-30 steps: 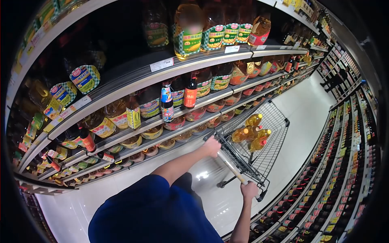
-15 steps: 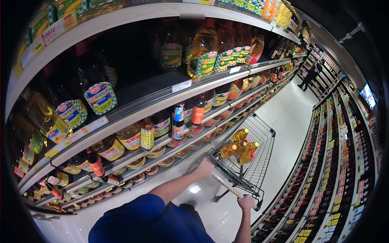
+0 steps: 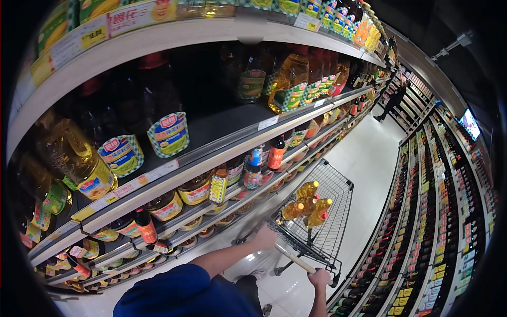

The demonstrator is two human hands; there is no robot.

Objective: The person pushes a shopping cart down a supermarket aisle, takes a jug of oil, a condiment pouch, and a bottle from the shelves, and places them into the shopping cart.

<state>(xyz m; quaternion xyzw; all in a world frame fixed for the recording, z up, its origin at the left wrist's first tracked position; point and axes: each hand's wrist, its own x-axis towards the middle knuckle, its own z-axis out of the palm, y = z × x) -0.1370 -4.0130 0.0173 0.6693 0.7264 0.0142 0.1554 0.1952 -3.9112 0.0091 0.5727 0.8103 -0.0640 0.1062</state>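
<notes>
Both hands are on the push handle [image 3: 296, 259] of a wire shopping cart [image 3: 338, 211]. My left hand [image 3: 265, 237] is closed at the handle's left end, beside the shelving. Toward the right end of the handle, my right hand [image 3: 319, 278] has its fingers wrapped round the bar. Several bottles of golden cooking oil [image 3: 307, 189] stand grouped inside the basket, with yellow, orange and red caps. Neither hand touches them.
Shelves of oil bottles [image 3: 168, 134] run along the left, their metal edge [image 3: 211, 153] close to the cart. Racks of dark bottles [image 3: 406, 222] line the right. Ahead lies the pale aisle floor [image 3: 364, 153], with a person in dark clothes [image 3: 393, 100] at its far end.
The left shelf bottles have shifted right and appear larger in view. Both hands stay on the handle, and the oil bottles remain in the cart. A shoe now shows below my left arm.
</notes>
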